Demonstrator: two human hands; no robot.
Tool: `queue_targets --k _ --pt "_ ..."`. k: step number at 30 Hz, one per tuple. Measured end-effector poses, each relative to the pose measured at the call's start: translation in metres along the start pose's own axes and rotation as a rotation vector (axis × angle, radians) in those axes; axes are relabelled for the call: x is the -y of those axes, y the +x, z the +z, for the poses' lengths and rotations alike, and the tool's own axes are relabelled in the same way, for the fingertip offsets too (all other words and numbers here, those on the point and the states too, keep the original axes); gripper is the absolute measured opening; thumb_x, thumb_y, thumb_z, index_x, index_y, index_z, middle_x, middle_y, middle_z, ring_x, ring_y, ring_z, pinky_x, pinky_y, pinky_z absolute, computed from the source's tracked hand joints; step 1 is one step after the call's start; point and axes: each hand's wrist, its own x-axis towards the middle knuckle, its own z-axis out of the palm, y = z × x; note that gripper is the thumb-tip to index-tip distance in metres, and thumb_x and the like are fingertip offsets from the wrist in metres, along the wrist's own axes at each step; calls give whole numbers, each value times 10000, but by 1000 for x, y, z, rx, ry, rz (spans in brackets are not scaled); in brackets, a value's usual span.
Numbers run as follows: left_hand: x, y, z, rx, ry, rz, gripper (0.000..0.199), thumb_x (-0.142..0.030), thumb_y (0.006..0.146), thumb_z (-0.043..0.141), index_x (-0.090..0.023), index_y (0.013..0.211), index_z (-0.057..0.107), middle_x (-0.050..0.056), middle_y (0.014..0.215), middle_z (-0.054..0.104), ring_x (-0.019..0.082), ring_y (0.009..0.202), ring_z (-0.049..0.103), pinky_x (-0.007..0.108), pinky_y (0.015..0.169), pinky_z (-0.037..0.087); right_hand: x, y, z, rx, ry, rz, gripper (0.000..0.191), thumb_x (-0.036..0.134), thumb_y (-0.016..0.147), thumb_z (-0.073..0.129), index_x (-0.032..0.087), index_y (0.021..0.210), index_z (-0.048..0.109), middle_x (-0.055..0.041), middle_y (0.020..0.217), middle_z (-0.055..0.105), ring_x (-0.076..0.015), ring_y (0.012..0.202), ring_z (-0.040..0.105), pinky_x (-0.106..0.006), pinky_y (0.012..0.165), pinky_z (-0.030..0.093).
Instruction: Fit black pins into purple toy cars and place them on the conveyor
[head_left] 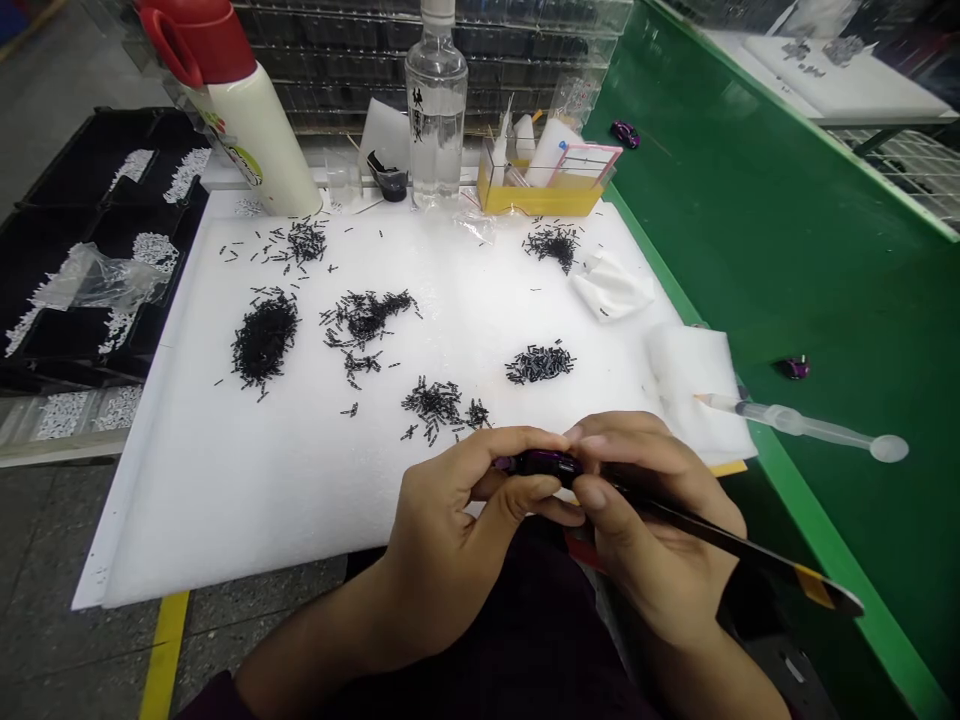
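My left hand [454, 545] pinches a small dark purple toy car [546, 464] between thumb and fingers, just above the front edge of the white foam mat [247, 510]. Close against it is my right hand [660, 530], whose thumb and fingertips meet at the car's right end. Black tweezers [750, 548] with a yellow band lie in the right hand, their rear end sticking out to the lower right. The tweezers' tips are hidden by the fingers. Small black parts lie beyond the hands in several piles, among them one pile [433, 402] and another [540, 364].
A red-lidded flask [259, 130], a clear bottle [436, 120] and a yellow-based box [544, 200] stand along the back. On the right are a foam block [694, 375], a syringe [795, 420] and another purple car [793, 367] on the green surface [750, 250]. Black trays [52, 225] stand left.
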Motion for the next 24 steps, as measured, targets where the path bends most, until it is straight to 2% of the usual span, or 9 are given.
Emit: queue_targets --k 5,8,11,14,18,21,24 --pt "5 -2 1 -77 256 261 235 -93 1030 756 -227 1220 793 -4 1172 875 124 919 872 109 890 666 6 3 4 2 36 32 195 123 1011 761 267 1141 764 -18 1147 736 -141 1083 697 -237 931 607" --pt "7 -2 2 -78 278 304 244 -76 1030 748 -215 1227 786 2 1183 872 118 925 870 107 908 660 7 3 6 -15 45 43 190 110 1010 757 263 1124 757 -16 1134 736 -133 1064 702 -227 909 613" --pt "3 -3 2 -63 222 200 219 -104 1040 748 -238 1207 793 -19 1166 875 109 889 870 98 874 665 7 2 7 -15 31 21 184 116 1013 755 256 1133 757 -23 1136 739 -140 1062 706 -239 900 627" --pt "-5 -3 1 -21 99 2 137 -184 1058 755 -246 1173 796 -20 1131 885 113 837 871 89 809 669 7 1 5 -16 -23 -42 262 89 987 769 257 1187 760 -33 1133 753 -172 1059 723 -286 857 651" --pt "-13 -3 -2 40 -53 -199 94 -284 1071 760 -243 1150 789 -25 969 894 142 828 875 126 808 686 5 -1 -2 6 -213 -247 451 22 948 761 253 1335 754 -60 1194 771 -216 1057 738 -341 788 673" --pt "-13 -3 -3 60 -121 -265 106 -305 1078 753 -253 1163 788 -41 887 884 154 826 877 159 814 698 2 0 -4 18 -373 -360 464 20 938 772 221 1355 761 -84 1249 764 -222 1059 743 -347 794 684" --pt "-12 -3 -2 49 -132 -281 129 -329 1069 766 -244 1164 788 -20 949 892 160 818 876 176 805 699 2 -1 4 14 -345 -328 419 38 946 775 229 1319 776 -75 1245 761 -218 1086 741 -345 844 685"
